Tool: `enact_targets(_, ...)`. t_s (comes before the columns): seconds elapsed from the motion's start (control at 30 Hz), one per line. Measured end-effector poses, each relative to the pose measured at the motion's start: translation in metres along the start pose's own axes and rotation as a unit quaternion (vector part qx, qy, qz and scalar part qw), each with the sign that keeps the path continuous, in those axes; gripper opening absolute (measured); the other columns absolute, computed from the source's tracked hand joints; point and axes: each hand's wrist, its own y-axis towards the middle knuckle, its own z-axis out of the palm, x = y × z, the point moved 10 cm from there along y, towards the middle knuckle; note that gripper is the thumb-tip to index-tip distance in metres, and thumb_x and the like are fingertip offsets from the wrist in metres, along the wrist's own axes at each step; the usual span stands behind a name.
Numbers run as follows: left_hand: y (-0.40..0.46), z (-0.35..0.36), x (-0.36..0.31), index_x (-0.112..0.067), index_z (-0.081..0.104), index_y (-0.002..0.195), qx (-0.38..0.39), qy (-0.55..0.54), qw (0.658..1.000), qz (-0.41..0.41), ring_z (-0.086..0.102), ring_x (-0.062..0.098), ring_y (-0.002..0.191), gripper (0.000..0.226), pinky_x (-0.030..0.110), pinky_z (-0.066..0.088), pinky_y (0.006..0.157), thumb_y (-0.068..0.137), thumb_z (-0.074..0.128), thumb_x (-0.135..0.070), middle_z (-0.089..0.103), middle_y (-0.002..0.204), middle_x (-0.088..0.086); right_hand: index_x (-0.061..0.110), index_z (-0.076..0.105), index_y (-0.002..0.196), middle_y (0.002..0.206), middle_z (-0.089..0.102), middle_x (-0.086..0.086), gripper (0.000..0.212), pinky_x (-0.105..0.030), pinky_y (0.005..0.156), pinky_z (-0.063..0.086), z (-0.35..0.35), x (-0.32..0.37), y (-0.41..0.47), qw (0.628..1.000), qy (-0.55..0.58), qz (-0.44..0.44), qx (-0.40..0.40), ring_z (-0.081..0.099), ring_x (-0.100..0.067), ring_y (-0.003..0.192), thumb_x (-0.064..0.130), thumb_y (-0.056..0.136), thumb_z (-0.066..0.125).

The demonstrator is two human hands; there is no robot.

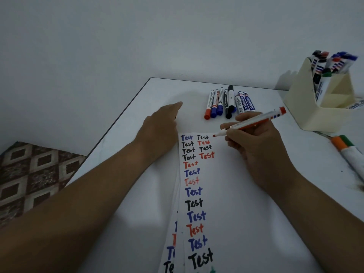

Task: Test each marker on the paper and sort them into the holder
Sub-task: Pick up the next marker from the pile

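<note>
My right hand (254, 142) grips an uncapped red marker (256, 120), its cap stuck on the rear end, and its tip touches the top right of the paper (216, 174). The paper strip is filled with "Test" written in black, blue and red. My left hand (161, 125) lies flat with straight fingers on the paper's top left corner. Several capped markers (228, 103) lie in a row on the table beyond the paper. The cream holder (303, 99) stands at the far right with several markers upright in it.
Orange and green markers (346, 148) lie at the right edge near the holder. The white table (246, 213) has its left edge running diagonally, with a patterned floor (29, 178) below. More written paper strips (171, 253) poke out under the main one.
</note>
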Motion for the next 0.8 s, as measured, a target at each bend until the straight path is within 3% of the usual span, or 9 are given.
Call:
enact_targets(0.1, 0.001, -0.009, -0.009, -0.024, 0.042, 0.148, -0.033, -0.083, 0.996, 0.018, 0.054, 0.0, 0.114, 0.048, 0.001, 0.036, 0.092, 0.103, 0.049, -0.011, 0.056, 0.138, -0.008, 0.007, 0.066, 0.103, 0.112, 0.071, -0.022, 0.013, -0.039, 0.091, 0.059, -0.002, 0.001, -0.001, 0.996, 0.086, 0.007, -0.002, 0.072, -0.034, 0.105, -0.002, 0.097, 0.058)
enact_targets(0.2, -0.004, -0.011, -0.024, -0.025, 0.042, 0.14, -0.015, -0.157, 0.987, 0.036, 0.058, -0.015, 0.092, 0.042, -0.001, 0.043, 0.071, 0.102, 0.055, -0.013, 0.061, 0.123, -0.013, 0.002, 0.067, 0.107, 0.113, 0.069, -0.025, 0.015, -0.039, 0.092, 0.059, -0.004, 0.005, -0.003, 0.991, 0.13, -0.003, -0.004, 0.071, -0.037, 0.106, -0.001, 0.098, 0.055)
enact_targets(0.37, -0.01, -0.013, -0.039, -0.023, 0.061, 0.118, -0.003, -0.125, 0.99, 0.068, 0.067, 0.008, 0.096, 0.022, 0.007, 0.052, 0.072, 0.097, 0.064, -0.023, 0.067, 0.11, -0.01, 0.011, 0.066, 0.103, 0.107, 0.074, -0.018, 0.013, -0.041, 0.091, 0.059, -0.003, 0.015, -0.007, 0.995, 0.092, -0.038, 0.005, 0.073, -0.036, 0.102, 0.01, 0.09, 0.067)
enact_targets(0.57, -0.012, -0.014, -0.045, -0.022, 0.07, 0.111, -0.001, -0.115, 0.989, 0.091, 0.067, 0.002, 0.085, 0.019, 0.01, 0.052, 0.073, 0.093, 0.068, -0.023, 0.07, 0.094, -0.013, 0.006, 0.068, 0.102, 0.1, 0.076, -0.016, 0.032, -0.038, 0.084, 0.062, 0.001, 0.018, -0.009, 0.998, 0.036, -0.053, 0.008, 0.075, -0.033, 0.096, 0.022, 0.076, 0.075)
enact_targets(0.8, -0.012, -0.013, -0.045, -0.022, 0.072, 0.114, -0.007, -0.107, 0.988, 0.108, 0.065, 0.004, 0.089, 0.022, 0.004, 0.045, 0.077, 0.093, 0.067, -0.021, 0.07, 0.102, -0.011, 0.006, 0.068, 0.102, 0.097, 0.076, -0.013, 0.034, -0.036, 0.08, 0.063, 0.001, 0.015, -0.008, 0.998, -0.002, -0.055, -0.002, 0.076, -0.03, 0.091, 0.024, 0.074, 0.075)
